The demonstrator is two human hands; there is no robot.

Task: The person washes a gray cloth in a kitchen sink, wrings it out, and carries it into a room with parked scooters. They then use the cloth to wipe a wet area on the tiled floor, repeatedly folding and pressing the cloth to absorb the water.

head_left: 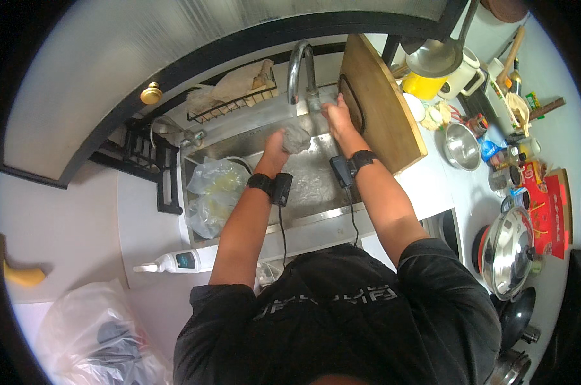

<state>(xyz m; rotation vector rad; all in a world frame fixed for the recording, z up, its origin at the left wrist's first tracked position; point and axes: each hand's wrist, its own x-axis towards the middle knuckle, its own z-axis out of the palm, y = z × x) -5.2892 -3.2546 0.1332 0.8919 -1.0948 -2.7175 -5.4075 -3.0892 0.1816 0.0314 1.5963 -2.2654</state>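
Over the sink (239,144), my left hand (276,149) is closed on a crumpled grey cloth (296,138). My right hand (340,120) is up beside the base of the curved metal faucet (295,70), its fingers apart. Whether its fingertips touch the faucet's handle I cannot make out. Clear plastic bags (212,186) with something pale green inside lie in the left part of the sink, left of my left hand. Upright at the right edge of the sink stands a wooden cutting board (383,102), close to my right forearm.
A black wire rack (236,106) with a beige cloth hangs behind the sink. Right of the board, a metal bowl (462,146), several jars and a glass-lidded pan (509,253) crowd the counter. A white handheld device (184,261) lies at the near left edge; a cabinet overhangs the back.
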